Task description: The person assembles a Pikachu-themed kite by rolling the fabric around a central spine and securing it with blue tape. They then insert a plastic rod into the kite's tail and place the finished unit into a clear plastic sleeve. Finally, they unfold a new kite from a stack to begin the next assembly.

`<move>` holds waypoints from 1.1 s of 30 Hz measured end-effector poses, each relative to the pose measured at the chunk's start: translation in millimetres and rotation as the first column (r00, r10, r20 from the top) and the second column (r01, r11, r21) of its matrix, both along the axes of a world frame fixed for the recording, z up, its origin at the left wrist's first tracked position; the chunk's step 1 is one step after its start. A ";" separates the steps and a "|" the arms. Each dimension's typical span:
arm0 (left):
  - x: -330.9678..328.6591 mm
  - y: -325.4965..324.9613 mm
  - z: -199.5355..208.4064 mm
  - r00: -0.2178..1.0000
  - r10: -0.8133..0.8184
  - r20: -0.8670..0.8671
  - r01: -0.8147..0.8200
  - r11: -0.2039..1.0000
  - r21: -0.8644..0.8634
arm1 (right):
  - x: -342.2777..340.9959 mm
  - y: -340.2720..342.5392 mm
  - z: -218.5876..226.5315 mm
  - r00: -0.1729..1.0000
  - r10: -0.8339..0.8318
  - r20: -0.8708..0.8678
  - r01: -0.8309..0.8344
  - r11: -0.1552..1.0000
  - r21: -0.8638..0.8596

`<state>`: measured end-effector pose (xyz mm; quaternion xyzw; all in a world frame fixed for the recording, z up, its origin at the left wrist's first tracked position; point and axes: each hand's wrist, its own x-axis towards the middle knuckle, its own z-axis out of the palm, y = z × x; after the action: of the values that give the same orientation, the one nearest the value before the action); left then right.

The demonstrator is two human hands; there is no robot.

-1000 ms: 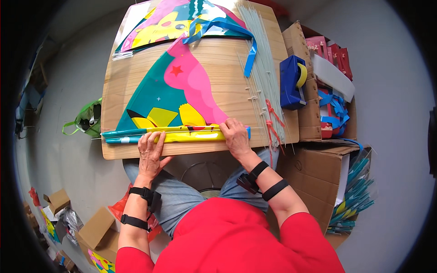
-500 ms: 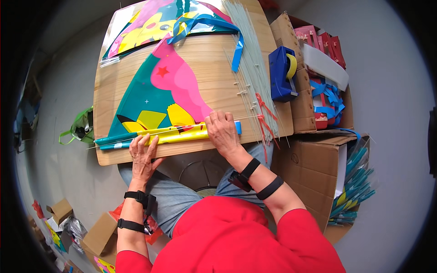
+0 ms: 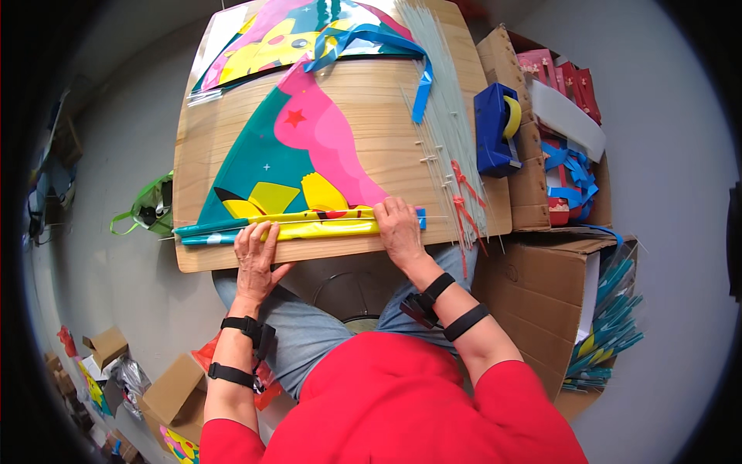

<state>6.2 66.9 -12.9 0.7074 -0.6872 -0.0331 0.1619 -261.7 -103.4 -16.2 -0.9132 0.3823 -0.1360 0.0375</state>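
Note:
A printed plastic kite sheet (image 3: 255,174) in teal, pink and yellow lies on the wooden board, its near edge gathered into a narrow roll (image 3: 321,229). A thin pale rod (image 3: 297,222) runs lengthwise along this roll. My left hand (image 3: 257,259) curls its fingers over the roll left of the middle, pressing it near the board's front edge, thumb set apart. Toward the roll's right end, my right hand (image 3: 399,230) is closed on it, fingers bent and close together. A bit of blue (image 3: 421,219) shows just beyond that hand; the fingertips' undersides are hidden.
Another printed sheet (image 3: 286,46) with a blue ribbon (image 3: 421,89) covers the board's far side. Many thin rods (image 3: 444,100) and red ties (image 3: 461,203) lie at right. Beside the board stand a blue tape dispenser (image 3: 495,131) and cardboard boxes (image 3: 541,290). A green bag (image 3: 151,205) sits left.
The rod has come down closer along the roll and sticks out less on the left. My left fingers have drawn closer together. The whole view has shifted slightly.

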 end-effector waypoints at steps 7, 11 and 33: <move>3.9 -1.5 -1.8 1.000 -0.020 -0.010 0.020 1.000 -0.019 | -9.9 -1.4 0.5 0.999 -0.027 -0.041 0.030 0.995 0.095; 7.4 8.0 -5.5 1.000 0.003 -0.001 -0.003 1.000 0.000 | -6.1 1.1 -0.8 0.999 -0.001 -0.045 0.006 0.994 0.113; 10.0 6.3 -4.1 0.999 0.007 0.035 -0.008 1.000 0.030 | 11.4 0.4 -15.1 1.000 0.019 -0.011 -0.019 1.000 0.009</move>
<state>16.2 73.2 -17.0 0.7129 -0.6866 -0.0305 0.1395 -250.3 -103.0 -31.3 -0.9173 0.3744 -0.1290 0.0409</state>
